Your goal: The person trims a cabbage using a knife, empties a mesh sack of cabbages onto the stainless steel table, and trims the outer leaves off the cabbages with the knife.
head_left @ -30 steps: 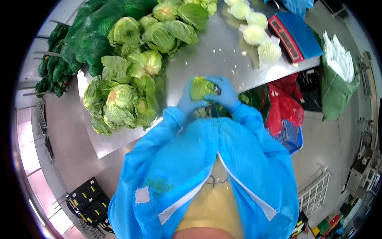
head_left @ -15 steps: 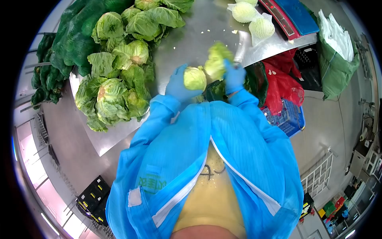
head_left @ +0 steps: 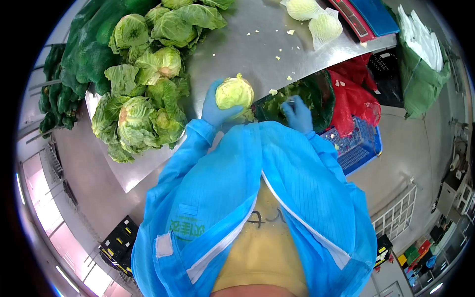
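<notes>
We have our left hand wrapped around a pale cabbage, the thumb along its near side and the fingers round the far left of it, so the cabbage sits just right of our palm. Our right hand is well apart from it, fingers curled, at the mouth of a dark green lined container with loose leaves inside; its fingertips are too blurred for us to tell whether it grips anything.

Left of our left hand, a heap of leafy cabbages covers that side of the metal bench, with bulging green net bags beyond. Ahead of our right hand, pale scraps lie scattered; farther ahead and to its right, white-netted cabbages lie near a red-and-blue scale. Right of the same hand are red netting, a blue crate and, farther out, a green sack.
</notes>
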A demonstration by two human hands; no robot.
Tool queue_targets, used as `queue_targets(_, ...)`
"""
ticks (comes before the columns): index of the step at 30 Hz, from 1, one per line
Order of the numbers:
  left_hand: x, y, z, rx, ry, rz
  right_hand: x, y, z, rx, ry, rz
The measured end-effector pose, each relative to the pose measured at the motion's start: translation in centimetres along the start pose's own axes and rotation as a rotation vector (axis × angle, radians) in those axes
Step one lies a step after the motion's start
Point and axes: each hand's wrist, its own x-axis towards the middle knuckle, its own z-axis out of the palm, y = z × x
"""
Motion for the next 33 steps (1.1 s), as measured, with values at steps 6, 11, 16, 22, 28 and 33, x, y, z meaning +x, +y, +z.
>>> queue_targets(6, 0.7, -0.6, 1.0, 0.031, -0.023, 0.014, 1.5, -4.1, 2.2, -0.406, -0.315, -0.037)
queue_targets(11, 0.7, -1.1, 0.7, 0.028, -0.046, 0.031, 1.8, -3.5, 2.9, -0.348, -0.375, -0.148)
queue_targets(16, 0.4, 0.3, 1.1, -0.033, -0.052, 0.011, 1.6, -4.4, 2.0, -0.451, -0.486, -0.046)
queue_targets(22, 0.3, -0.4, 1.0, -0.004, -0.039, 0.048, 2.0, -4.0, 2.3, -0.485, -0.48, -0.048)
queue_targets(28, 0.2, 0.0, 1.1, 0.055, -0.013, 0.072, 2.1, -5.3, 2.6, -0.581, -0.393, -0.052)
queue_targets(33, 0.5, 0.6, 1.1, 0.222, -0.034, 0.124, 2.0, -4.8, 2.1, -0.64, -0.406, -0.034)
